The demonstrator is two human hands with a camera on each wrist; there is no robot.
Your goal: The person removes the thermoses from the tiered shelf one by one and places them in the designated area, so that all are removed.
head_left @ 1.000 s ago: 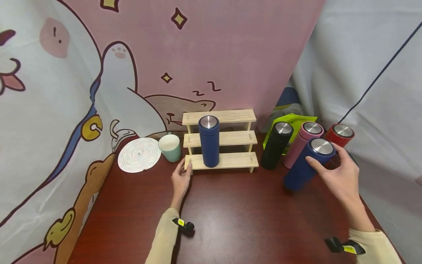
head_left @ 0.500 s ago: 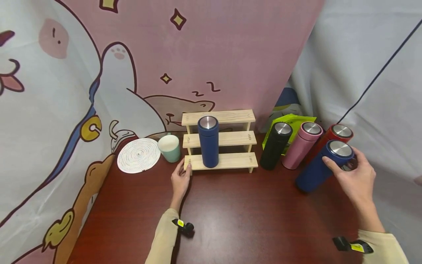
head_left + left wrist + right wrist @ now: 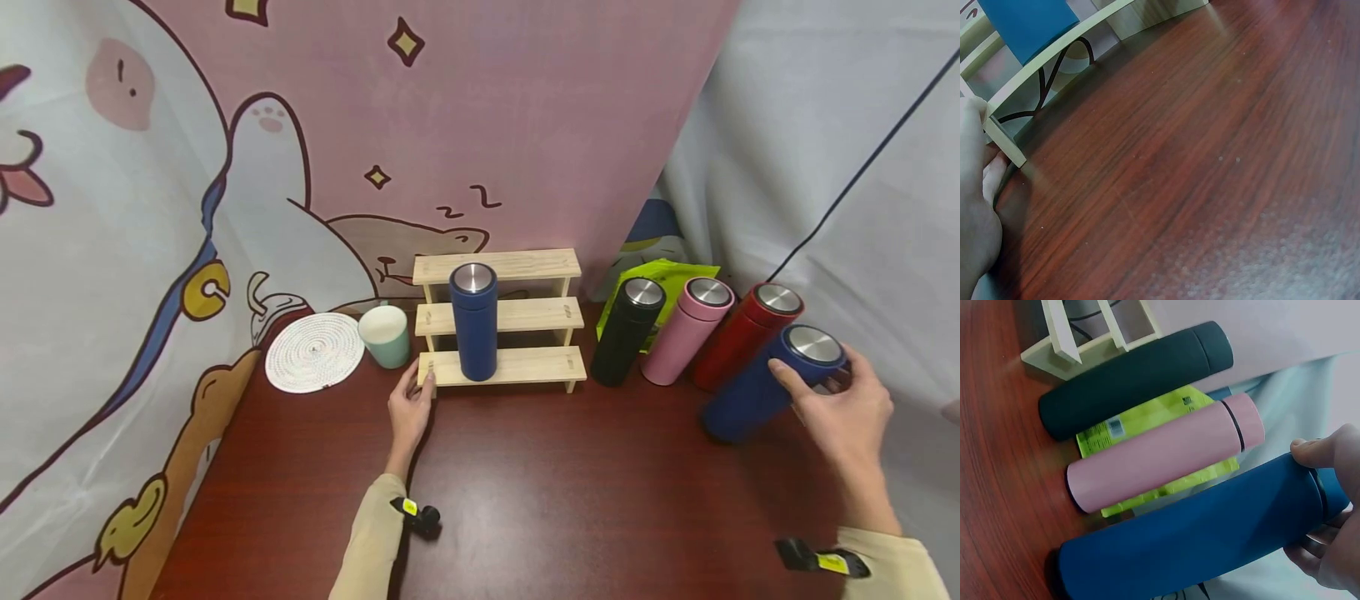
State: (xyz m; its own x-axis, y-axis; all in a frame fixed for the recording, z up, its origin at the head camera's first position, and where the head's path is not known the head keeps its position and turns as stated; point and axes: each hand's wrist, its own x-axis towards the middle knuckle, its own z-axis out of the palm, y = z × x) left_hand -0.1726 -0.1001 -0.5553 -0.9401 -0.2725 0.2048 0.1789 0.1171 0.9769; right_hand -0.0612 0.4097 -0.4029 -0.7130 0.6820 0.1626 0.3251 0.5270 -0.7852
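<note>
In the head view, my right hand (image 3: 847, 421) grips a blue thermos (image 3: 759, 390) near its steel-topped lid, at the right end of a row of bottles. The right wrist view shows my thumb and fingers around the upper part of this blue thermos (image 3: 1191, 534), its base down by the tabletop. My left hand (image 3: 410, 410) holds the left end of the lowest step of a three-tier wooden stand (image 3: 536, 363), thumb on top. A second blue thermos (image 3: 476, 337) stands upright on that step. In the left wrist view, the hand (image 3: 975, 206) is partly cut off.
A black thermos (image 3: 627, 333), a pink thermos (image 3: 686, 333) and a red thermos (image 3: 738, 342) stand right of the stand, with a yellow-green bag (image 3: 663, 271) behind them. To its left are a mint cup (image 3: 387, 343) and a round white woven mat (image 3: 311, 354).
My right hand has carried the blue thermos rightward, away from the pink thermos, and more of the red one shows now. The left hand has stayed on the stand.
</note>
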